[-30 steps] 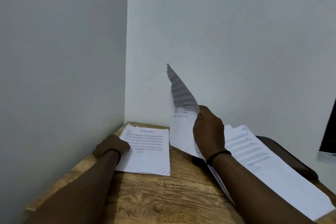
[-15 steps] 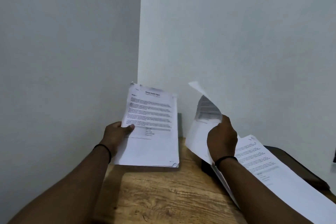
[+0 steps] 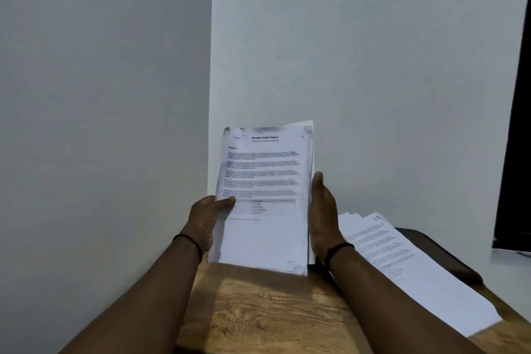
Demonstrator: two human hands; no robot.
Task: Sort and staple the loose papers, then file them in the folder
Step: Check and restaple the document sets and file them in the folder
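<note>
Two hands on one stack of printed papers [image 3: 263, 198], held upright just above the wooden tabletop [image 3: 267, 313]. Left hand [image 3: 205, 218] grips the stack's left edge, thumb curled over the front page. Right hand [image 3: 321, 215] lies flat along the right edge, fingers straight, pressing it. Top sheet reads "Sample Health Report". At four o'clock from the stack, a second pile of loose sheets [image 3: 402, 264] lies fanned over one dark folder [image 3: 442, 256]. One black wristband on each wrist.
</note>
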